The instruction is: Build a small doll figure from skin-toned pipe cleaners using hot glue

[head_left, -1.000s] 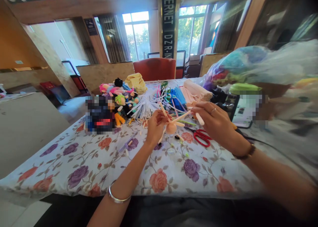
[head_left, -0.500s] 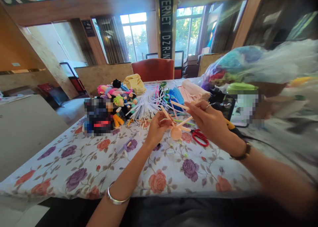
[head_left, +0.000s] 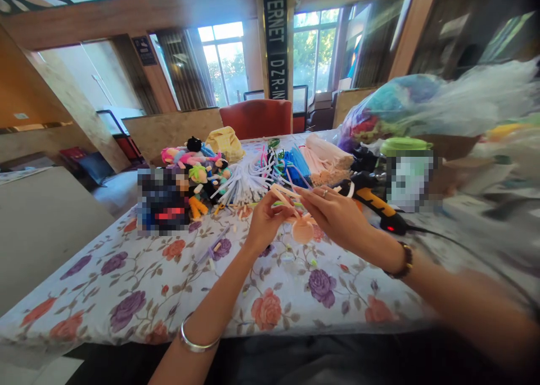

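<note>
A peach-coloured pipe-cleaner figure (head_left: pixel 302 231) with a round ball-shaped part hangs just above the flowered tablecloth. My left hand (head_left: pixel 268 215) pinches one of its stick-like limbs between thumb and fingers. Close beside it, my right hand (head_left: pixel 333 212) is closed on a peach pipe cleaner (head_left: pixel 285 191), whose end lies against the limb at my left fingertips. The grip of my right fingers is partly hidden behind the back of the hand. A black and orange glue gun (head_left: pixel 374 200) with a red light lies beyond my right wrist.
White pipe cleaners (head_left: pixel 241 178) lie bundled at the middle, with blue ones (head_left: pixel 296 168) and peach ones (head_left: pixel 324 155) behind. Small dolls (head_left: pixel 198 163) are heaped at left. A green-lidded tub (head_left: pixel 405 145) and plastic bags (head_left: pixel 394 107) stand right. Purple scraps (head_left: pixel 215 245) lie in front.
My right hand has moved left and down, bringing its pipe cleaner against the figure at my left hand. It now covers the red scissors. The glue gun shows more fully.
</note>
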A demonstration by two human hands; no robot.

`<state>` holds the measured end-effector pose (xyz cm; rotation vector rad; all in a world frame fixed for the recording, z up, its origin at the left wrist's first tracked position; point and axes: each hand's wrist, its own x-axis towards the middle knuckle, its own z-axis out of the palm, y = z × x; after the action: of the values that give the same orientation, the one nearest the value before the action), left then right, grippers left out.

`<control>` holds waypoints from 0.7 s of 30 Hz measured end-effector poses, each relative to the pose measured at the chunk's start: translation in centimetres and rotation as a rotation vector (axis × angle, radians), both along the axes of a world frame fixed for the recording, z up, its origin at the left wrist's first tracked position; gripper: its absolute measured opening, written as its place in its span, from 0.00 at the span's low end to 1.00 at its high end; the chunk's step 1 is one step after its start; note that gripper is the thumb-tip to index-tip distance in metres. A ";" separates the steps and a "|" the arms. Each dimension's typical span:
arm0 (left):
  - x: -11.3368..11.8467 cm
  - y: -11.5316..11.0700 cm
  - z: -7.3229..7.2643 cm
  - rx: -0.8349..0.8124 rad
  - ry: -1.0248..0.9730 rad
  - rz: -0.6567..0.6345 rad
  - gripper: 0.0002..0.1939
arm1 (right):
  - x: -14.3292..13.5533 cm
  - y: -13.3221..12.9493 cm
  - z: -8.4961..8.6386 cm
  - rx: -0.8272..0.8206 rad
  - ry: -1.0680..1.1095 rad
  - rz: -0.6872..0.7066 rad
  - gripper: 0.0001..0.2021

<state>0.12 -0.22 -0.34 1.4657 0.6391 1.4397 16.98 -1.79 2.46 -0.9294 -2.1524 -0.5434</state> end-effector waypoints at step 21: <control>0.0 -0.1 0.1 -0.006 -0.037 0.134 0.19 | -0.2 0.2 -0.4 0.122 -0.297 0.034 0.19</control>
<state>0.10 -0.33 -0.25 1.4110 0.7297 1.5628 16.81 -1.55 2.08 -0.7837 -2.3608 -0.8298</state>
